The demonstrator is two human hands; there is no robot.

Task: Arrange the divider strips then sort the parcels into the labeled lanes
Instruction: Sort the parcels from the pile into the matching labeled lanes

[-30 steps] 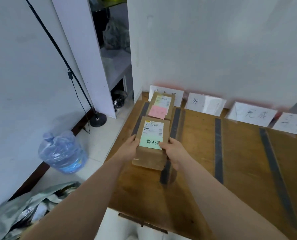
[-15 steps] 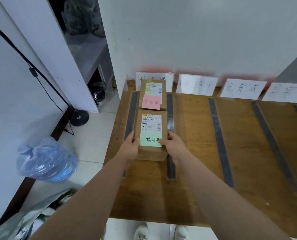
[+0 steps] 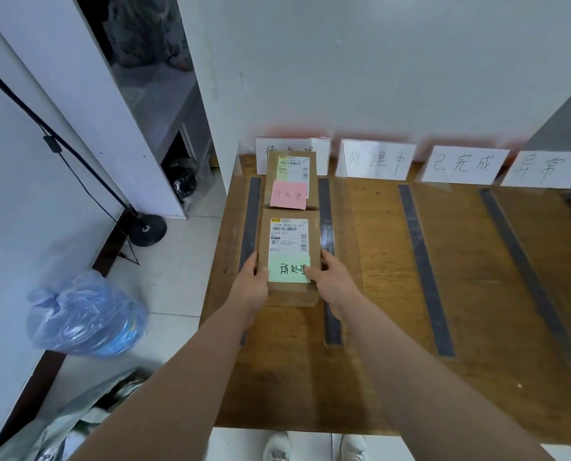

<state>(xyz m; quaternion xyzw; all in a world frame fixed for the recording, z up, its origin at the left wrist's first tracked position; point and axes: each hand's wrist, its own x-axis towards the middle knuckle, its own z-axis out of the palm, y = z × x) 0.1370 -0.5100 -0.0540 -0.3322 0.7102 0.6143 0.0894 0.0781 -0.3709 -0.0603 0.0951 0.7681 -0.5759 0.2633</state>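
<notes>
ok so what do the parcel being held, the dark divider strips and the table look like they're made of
The parcel: matte brown cardboard, going by its folded edges, with a printed paper label. The divider strips: flat, dark grey, slightly glossy, probably tape or thin plastic. The table: brown wood with visible grain.

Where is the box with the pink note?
In the head view, the pink-note box sits at the far end of the leftmost lane on the table, before the leftmost paper sign, behind the green-note box held by the left hand and right hand.
</notes>
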